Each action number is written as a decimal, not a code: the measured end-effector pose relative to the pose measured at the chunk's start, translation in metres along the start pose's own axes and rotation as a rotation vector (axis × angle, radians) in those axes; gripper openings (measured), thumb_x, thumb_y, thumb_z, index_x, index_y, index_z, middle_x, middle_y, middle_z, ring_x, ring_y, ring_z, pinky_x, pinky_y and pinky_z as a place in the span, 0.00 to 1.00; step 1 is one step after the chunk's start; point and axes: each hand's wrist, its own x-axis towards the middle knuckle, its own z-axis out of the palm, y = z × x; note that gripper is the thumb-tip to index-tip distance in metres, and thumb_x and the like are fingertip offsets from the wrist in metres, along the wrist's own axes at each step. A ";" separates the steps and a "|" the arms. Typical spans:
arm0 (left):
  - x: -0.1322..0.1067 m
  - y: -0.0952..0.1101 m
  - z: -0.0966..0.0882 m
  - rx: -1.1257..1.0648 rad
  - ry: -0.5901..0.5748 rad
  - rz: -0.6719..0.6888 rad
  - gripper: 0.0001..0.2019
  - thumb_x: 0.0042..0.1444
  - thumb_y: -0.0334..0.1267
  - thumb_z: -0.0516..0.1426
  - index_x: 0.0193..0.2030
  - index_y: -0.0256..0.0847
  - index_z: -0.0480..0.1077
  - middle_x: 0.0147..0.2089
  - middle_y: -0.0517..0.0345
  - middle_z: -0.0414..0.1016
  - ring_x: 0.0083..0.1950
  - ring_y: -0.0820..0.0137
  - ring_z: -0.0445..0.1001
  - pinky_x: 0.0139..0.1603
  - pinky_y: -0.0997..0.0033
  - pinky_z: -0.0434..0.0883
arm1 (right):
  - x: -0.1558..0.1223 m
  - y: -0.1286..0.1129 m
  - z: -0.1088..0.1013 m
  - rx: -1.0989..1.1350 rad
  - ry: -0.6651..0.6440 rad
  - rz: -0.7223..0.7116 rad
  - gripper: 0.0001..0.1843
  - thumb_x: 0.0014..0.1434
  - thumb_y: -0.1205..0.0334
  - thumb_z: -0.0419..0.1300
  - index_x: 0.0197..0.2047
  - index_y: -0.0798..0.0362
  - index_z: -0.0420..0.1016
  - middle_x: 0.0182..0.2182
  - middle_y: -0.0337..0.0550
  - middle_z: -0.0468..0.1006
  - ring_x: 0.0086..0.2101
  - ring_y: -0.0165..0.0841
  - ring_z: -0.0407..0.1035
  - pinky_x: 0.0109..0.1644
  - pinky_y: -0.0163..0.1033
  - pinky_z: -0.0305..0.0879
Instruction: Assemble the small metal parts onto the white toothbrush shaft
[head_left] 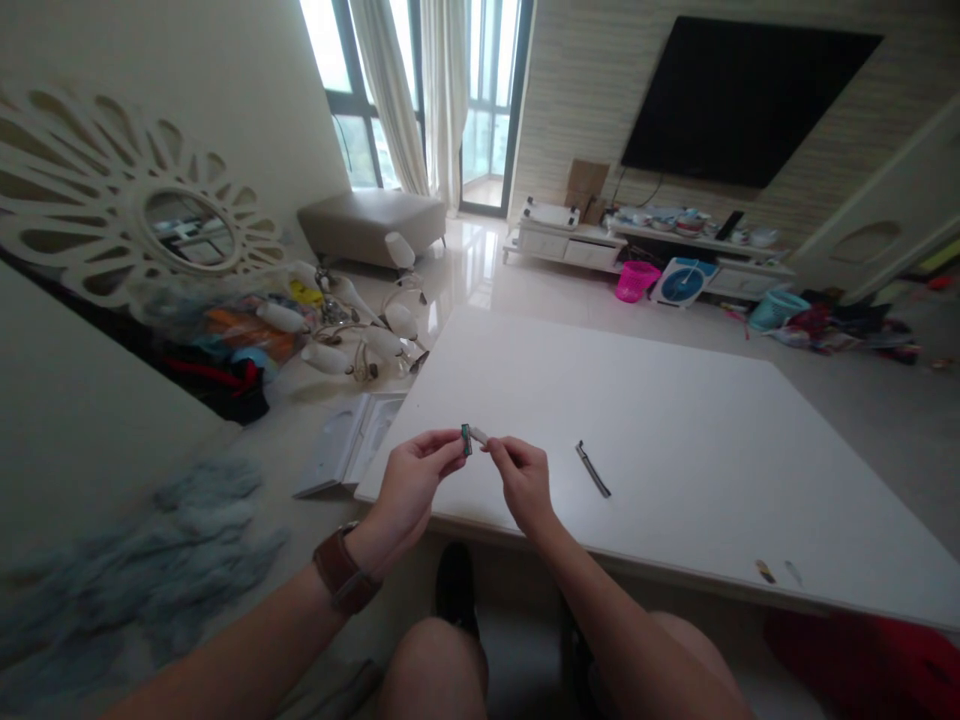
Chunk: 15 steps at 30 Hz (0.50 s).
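Note:
Over the near left part of the white table (555, 400), my two hands meet. Between the thumb and fingers of my left hand (416, 475) is pinched a small green-and-black piece that looks like a razor head (466, 440). My right hand (523, 480) is closed on a small greyish-white flat piece (478, 436). Its tip is at the razor head, and I cannot tell whether they touch. To the right of my right hand, a slim black-and-silver razor handle (593, 470) with a bent end lies on the tabletop.
A small dark-and-gold piece (765, 571) and a clear piece (793, 573) lie near the table's front right edge. Left of the table are an open white box (349, 440) and a lamp with several white shades (382, 342) on the floor. Beyond stands a pink basket (637, 282).

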 end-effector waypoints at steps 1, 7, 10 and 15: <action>0.000 -0.001 0.000 0.004 0.001 0.004 0.14 0.37 0.36 0.72 0.33 0.34 0.80 0.36 0.50 0.81 0.38 0.70 0.77 0.45 0.68 0.72 | 0.001 0.000 0.000 -0.011 -0.001 0.003 0.22 0.64 0.48 0.58 0.28 0.55 0.80 0.19 0.35 0.63 0.24 0.27 0.54 0.28 0.35 0.49; 0.002 -0.003 -0.002 0.022 0.007 0.008 0.16 0.36 0.37 0.73 0.33 0.34 0.80 0.36 0.50 0.82 0.39 0.68 0.77 0.46 0.67 0.73 | 0.002 -0.002 0.001 0.013 -0.008 -0.007 0.22 0.64 0.49 0.59 0.26 0.56 0.79 0.20 0.36 0.65 0.24 0.27 0.56 0.29 0.35 0.50; 0.002 -0.003 -0.001 0.035 0.005 0.010 0.17 0.36 0.38 0.73 0.33 0.34 0.80 0.37 0.50 0.82 0.39 0.69 0.77 0.45 0.68 0.73 | 0.004 -0.001 -0.002 -0.025 0.028 0.006 0.23 0.65 0.48 0.58 0.26 0.56 0.80 0.18 0.35 0.62 0.24 0.27 0.54 0.28 0.35 0.48; 0.002 -0.003 -0.002 0.018 0.013 0.003 0.16 0.36 0.37 0.73 0.33 0.34 0.79 0.37 0.50 0.82 0.39 0.69 0.77 0.46 0.68 0.73 | 0.003 0.003 -0.001 -0.057 -0.008 -0.006 0.22 0.64 0.48 0.58 0.31 0.55 0.82 0.19 0.35 0.62 0.24 0.27 0.54 0.28 0.36 0.48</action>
